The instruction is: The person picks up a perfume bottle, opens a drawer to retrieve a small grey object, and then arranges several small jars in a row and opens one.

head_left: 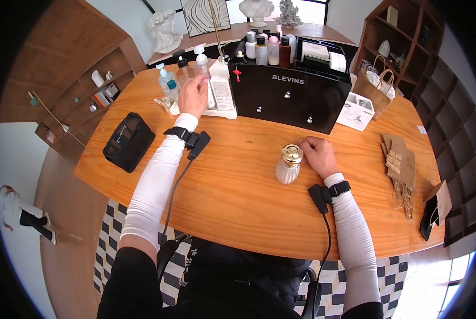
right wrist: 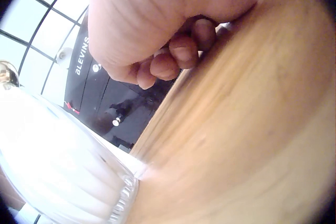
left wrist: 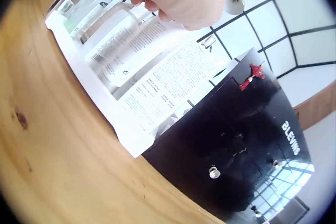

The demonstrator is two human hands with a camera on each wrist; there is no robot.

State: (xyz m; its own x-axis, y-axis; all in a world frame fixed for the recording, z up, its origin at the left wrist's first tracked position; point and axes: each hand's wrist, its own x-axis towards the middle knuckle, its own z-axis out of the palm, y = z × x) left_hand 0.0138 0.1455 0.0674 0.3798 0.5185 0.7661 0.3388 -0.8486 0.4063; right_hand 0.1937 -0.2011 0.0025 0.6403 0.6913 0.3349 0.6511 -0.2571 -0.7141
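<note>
My left hand (head_left: 193, 98) reaches over a white tray (head_left: 224, 114) at the back left, its fingers at the upper part of a labelled bottle (left wrist: 118, 37). I cannot tell whether they grip it, since the hand hides the top. Beside it in the tray stands a white box printed with small text (left wrist: 165, 85). On the table my right hand (head_left: 319, 155) rests loosely curled, with nothing seen in its fingers. A ribbed glass jar with a gold lid (head_left: 288, 166) stands just left of that hand.
A black drawer chest (head_left: 270, 98) carrying several bottles stands right of the tray. Pump bottles (head_left: 167, 82) crowd the left hand's far side. A black pouch (head_left: 129, 142) lies at left; a white box (head_left: 356, 112), paper bag (head_left: 373, 90) and flat brown bags (head_left: 400, 159) are at right.
</note>
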